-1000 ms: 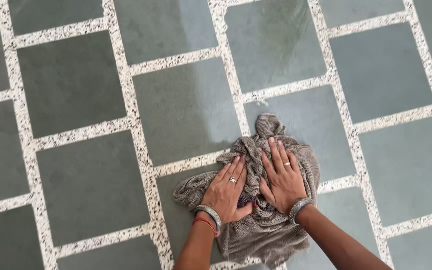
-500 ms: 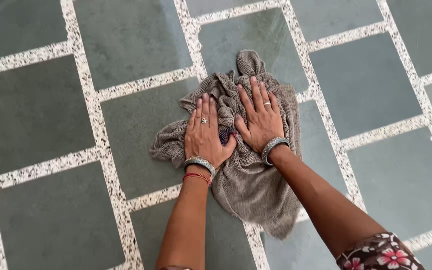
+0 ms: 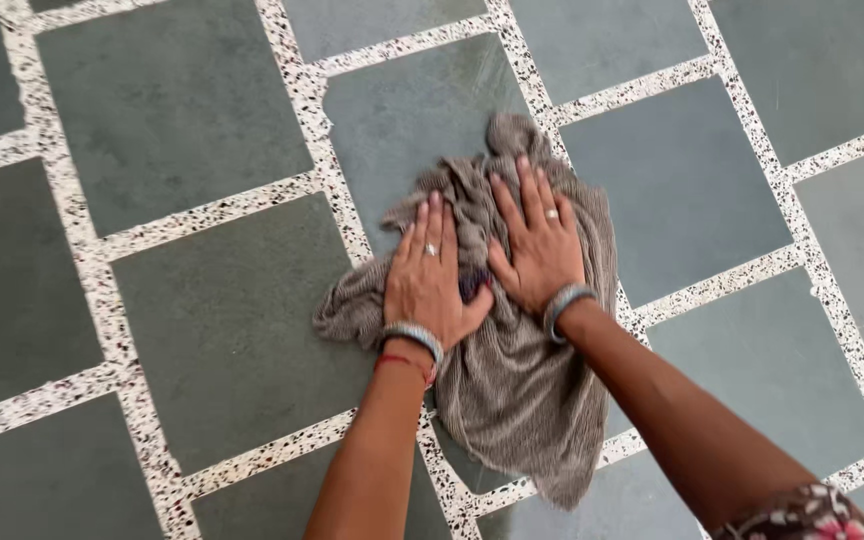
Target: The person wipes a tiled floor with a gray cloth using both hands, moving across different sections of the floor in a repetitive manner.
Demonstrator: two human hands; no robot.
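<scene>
1. The floor (image 3: pixel 202 330) runs past every edge of the view: grey-green stone slabs parted by speckled white bands (image 3: pixel 212 212). Bare slabs lie on all sides of the hands, widest to the left and to the upper right.
2. Nothing else stands on the floor near the hands. The only things close by are the person's own forearms, which come in from the bottom edge, and a patch of flowered sleeve (image 3: pixel 802 515) at the lower right corner.
3. A crumpled grey-brown cloth (image 3: pixel 512 400) lies on the floor in the middle, bunched at its top end and spreading loose toward the bottom, across one speckled band.
4. The left hand (image 3: pixel 432 285) lies flat on the cloth's left part, palm down, fingers straight and close together, gripping nothing.
5. The right hand (image 3: pixel 542 250) lies just beside it on the cloth's upper right part, likewise flat with fingers spread a little, thumbs near each other. Both wear a ring and wrist bangles.
</scene>
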